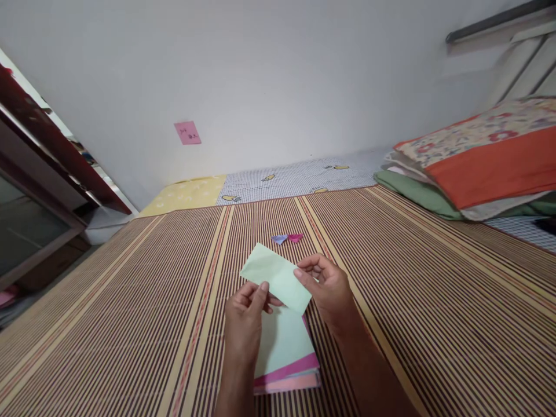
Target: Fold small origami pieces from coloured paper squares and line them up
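Observation:
A pale green sheet of paper [274, 277], tilted, is held up between my two hands. My left hand [249, 301] pinches its lower left edge, thumb on top and fingers behind. On the right side, my right hand [324, 281] grips the edge between thumb and fingers. Below the sheet lies a stack of coloured paper [286, 344], light green on top with magenta and pink edges showing; my left hand and the held sheet cover part of it. Just beyond sit a small blue folded paper piece [279, 238] and a magenta one [295, 237], side by side.
Everything lies on a striped bamboo mat [130, 301]. A pile of bedding with a red floral pillow [490, 156] stands at the right. Patterned cloth [295, 176] runs along the wall, where a pink note [187, 133] is stuck. The mat's edge drops off at the left.

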The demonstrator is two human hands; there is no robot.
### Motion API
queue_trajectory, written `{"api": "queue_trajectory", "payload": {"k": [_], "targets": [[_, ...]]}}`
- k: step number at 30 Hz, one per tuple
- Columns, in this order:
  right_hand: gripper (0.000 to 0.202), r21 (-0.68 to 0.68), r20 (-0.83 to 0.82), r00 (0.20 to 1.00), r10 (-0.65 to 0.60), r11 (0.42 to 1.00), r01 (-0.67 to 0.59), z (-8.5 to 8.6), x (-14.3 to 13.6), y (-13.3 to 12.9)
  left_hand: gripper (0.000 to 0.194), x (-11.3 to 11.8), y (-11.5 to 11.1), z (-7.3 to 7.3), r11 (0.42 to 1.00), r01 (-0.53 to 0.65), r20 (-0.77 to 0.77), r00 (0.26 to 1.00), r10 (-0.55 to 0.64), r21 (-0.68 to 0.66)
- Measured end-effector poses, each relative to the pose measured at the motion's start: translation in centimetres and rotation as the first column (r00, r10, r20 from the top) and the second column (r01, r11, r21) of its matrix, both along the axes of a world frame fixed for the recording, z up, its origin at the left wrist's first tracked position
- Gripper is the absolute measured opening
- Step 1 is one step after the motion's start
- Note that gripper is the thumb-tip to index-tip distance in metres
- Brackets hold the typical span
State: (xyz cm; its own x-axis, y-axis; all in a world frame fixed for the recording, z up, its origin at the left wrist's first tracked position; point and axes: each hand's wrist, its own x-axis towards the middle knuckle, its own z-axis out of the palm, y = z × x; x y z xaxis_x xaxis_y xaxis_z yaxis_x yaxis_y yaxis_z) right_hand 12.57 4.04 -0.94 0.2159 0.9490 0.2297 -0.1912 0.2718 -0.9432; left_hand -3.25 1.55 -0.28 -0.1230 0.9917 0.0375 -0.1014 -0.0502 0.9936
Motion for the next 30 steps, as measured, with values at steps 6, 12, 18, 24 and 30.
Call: {"api": "queue_trajectory", "payload": {"k": [6,12,18,24,30], "targets": [[0.021,0.031,0.101,0.978,0.181,0.982,-0.185,1.5,1.5,-1.0,0.03,-0.1,0.1,0.3,1.0,0.02,0.117,0.993,-0.017,-0.022],[0.054,0.068,0.58,0.741,0.338,0.887,-0.457,3.6,2.8,-2.5,0.031,-0.7,0.2,0.7,0.997,-0.035,0.252,0.966,0.051,-0.069],[0.013,0.153,0.539,0.826,0.165,0.945,-0.289,3.1,1.5,-2.0,0.031,-0.2,-0.1,1.5,0.998,-0.017,0.33,0.943,0.039,-0.068],[0.019,0.028,0.371,0.926,0.063,0.997,-0.079,2.7,0.2,-2.0,0.031,0.9,-0.3,1.3,1.0,-0.016,0.318,0.948,0.022,-0.022],[0.02,-0.042,0.263,0.959,0.102,0.995,-0.095,2.7,-0.4,-2.2,0.029,1.0,-0.3,0.7,1.0,-0.005,0.265,0.964,0.01,-0.021]]}}
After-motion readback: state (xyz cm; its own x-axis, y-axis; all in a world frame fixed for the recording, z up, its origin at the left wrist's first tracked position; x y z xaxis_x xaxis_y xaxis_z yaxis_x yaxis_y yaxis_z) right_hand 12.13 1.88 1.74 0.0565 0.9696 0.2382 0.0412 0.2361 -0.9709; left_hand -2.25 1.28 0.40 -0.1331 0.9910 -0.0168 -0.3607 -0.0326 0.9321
